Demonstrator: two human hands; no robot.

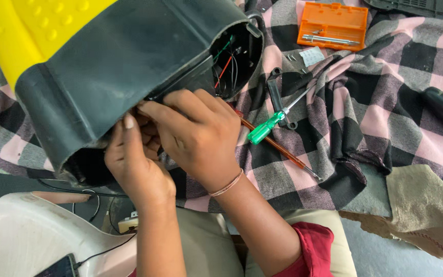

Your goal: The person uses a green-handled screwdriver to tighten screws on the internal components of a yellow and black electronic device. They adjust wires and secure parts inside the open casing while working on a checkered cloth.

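A large dark grey plastic housing (124,56) with a yellow top (32,25) lies on its side on a pink, grey and black checked cloth (385,92). Its open end shows red, green and black wires (226,64). My left hand (134,164) and my right hand (196,136) press together at the housing's lower edge, fingers curled over something small that I cannot see. A green-handled screwdriver (270,125) and a thin orange-handled screwdriver (280,149) lie crossed on the cloth just right of my right hand.
An orange plastic tool case (331,24) lies open at the back with a metal tool in it. Small screws (292,57) and a black bracket (278,87) rest near it. A beige cloth (426,210) lies at the right. A white plastic chair (21,231) with a cable stands lower left.
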